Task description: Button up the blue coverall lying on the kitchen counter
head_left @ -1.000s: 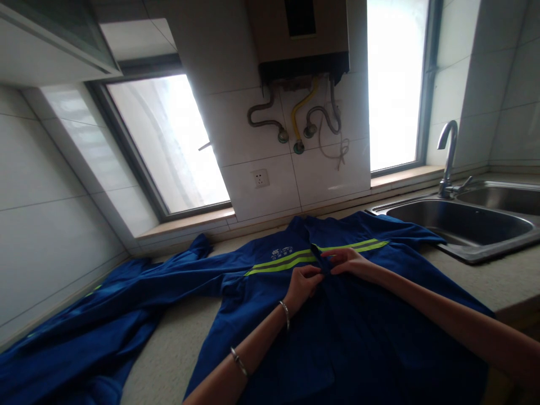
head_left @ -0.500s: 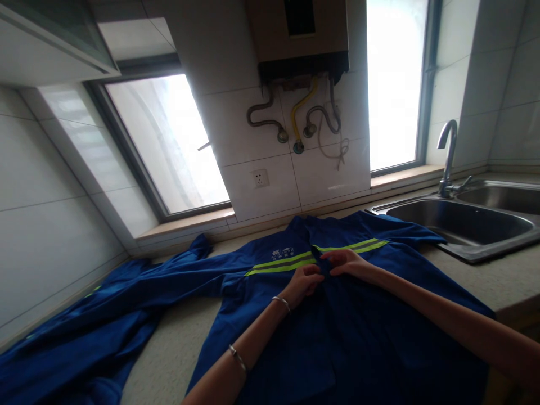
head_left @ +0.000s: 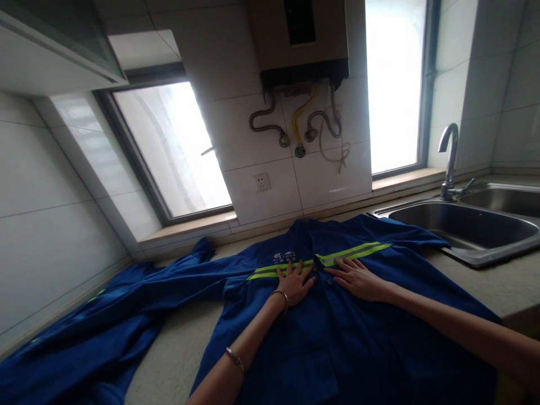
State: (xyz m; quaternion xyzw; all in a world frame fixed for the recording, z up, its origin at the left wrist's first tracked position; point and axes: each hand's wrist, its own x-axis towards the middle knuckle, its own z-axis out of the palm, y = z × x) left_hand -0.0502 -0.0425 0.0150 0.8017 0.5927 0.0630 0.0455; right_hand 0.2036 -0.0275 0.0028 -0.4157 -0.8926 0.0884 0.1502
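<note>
A blue work jacket [head_left: 287, 332] lies spread, front up, on the countertop. Its chest carries a yellow-green and grey reflective stripe, with a white printed logo [head_left: 284, 257] above it. My left hand [head_left: 295, 284] rests flat on the jacket's left-hand panel, fingers spread across the stripe. On the other side of the front opening, my right hand [head_left: 354, 278] lies flat with fingers apart, its tips at the stripe. A small button [head_left: 329, 281] shows near the opening between the hands. Two bracelets circle my left wrist and forearm. The jacket's collar points toward the wall.
Another blue garment [head_left: 84, 343] lies crumpled at the left of the countertop [head_left: 169, 343]. A steel sink [head_left: 464, 225] with a faucet [head_left: 450, 157] is at the right, close to one sleeve. A water heater [head_left: 301, 45] hangs on the tiled wall between two windows.
Both hands have let go of the jacket's front opening and moved apart. Their fingers have gone from pinching to lying spread on the fabric. The camera view has tilted slightly.
</note>
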